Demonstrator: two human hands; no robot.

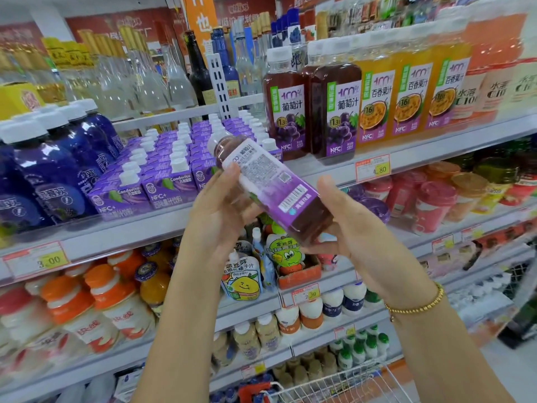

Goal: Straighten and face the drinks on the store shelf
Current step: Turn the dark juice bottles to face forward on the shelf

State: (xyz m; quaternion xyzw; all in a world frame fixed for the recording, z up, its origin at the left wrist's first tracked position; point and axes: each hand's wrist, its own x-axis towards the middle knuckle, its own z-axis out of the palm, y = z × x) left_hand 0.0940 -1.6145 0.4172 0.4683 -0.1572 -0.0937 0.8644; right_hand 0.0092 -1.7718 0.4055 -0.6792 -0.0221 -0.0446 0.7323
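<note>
A grape juice bottle (270,184) with a purple label lies tilted in front of the shelf, cap up-left, its barcode side facing me. My left hand (223,205) grips its upper half with thumb on the label. My right hand (345,225) cups its base from the right. Two matching grape juice bottles (337,112) stand upright on the upper shelf, labels forward, beside three orange passionfruit juice bottles (406,97).
Purple juice cartons (171,181) fill the shelf left of the held bottle, with blue bottles (52,164) further left. Pink cups (430,205) stand on the shelf at the right. Pouches and small bottles (244,274) line the lower shelves. A wire basket (343,385) sits at the bottom.
</note>
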